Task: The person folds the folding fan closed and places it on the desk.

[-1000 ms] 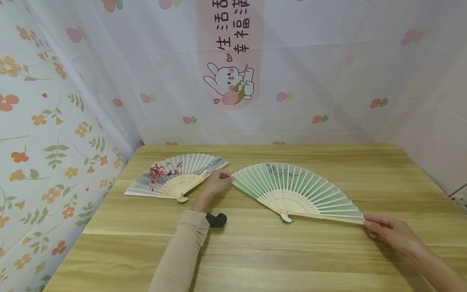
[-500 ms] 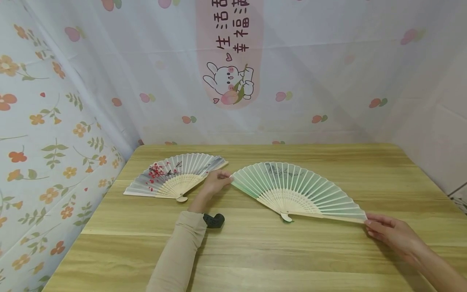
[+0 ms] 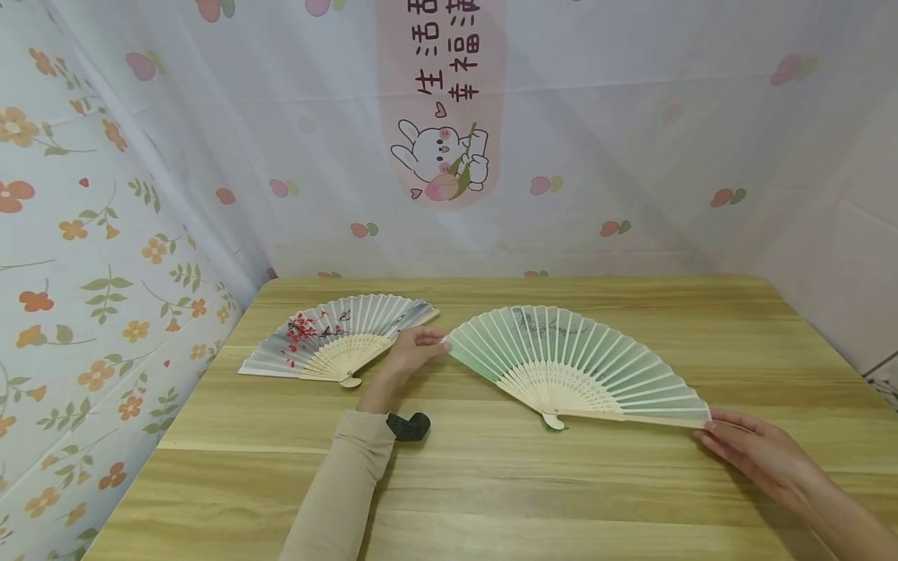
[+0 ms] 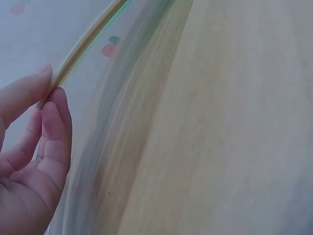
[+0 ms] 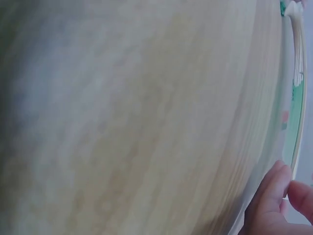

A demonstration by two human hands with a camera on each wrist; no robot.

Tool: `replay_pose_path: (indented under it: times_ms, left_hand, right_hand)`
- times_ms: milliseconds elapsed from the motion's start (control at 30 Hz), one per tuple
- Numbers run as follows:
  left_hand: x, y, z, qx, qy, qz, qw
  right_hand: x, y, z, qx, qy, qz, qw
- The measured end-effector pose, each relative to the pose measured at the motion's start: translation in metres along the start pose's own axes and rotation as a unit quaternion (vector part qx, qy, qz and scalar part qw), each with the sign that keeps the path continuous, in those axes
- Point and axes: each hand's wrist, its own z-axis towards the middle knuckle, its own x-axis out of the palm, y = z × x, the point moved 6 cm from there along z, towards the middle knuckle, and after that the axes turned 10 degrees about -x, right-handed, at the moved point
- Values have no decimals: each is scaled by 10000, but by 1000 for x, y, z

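A pale green folding fan (image 3: 596, 362) is spread wide, its ribs of light openwork wood and a dark printed design near its upper edge. My left hand (image 3: 412, 352) pinches the outer tip of its left guard stick between thumb and fingers. In the left wrist view that stick (image 4: 83, 46) shows edge-on in the pinch. At the opposite tip, my right hand (image 3: 761, 452) pinches the other end. From the right wrist the fan (image 5: 296, 107) appears edge-on, leading up from the fingertips of the right hand (image 5: 274, 205).
A grey-white folding fan (image 3: 344, 339) with red blossoms lies spread on the wooden table (image 3: 533, 499), just behind and left of my left hand. A black curved strap piece (image 3: 409, 426) sits at the left wrist. A printed curtain (image 3: 596, 156) hangs behind the table.
My right hand has shifted slightly right with its end of the green fan, which spreads a little wider. The fan's upper edge stands slightly higher in view. The blossom fan stays put.
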Motion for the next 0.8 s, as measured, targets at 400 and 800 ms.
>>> replay_pose_path:
  times_ms: [400, 800]
  left_hand:
    - [1, 4, -1, -270, 127, -882, 9957]
    - [-3, 6, -2, -199, 9, -1560, 9876]
  right_hand:
    - [8, 4, 4, -86, -55, 677, 9977]
    - [20, 8, 12, -158, 249, 857, 9959]
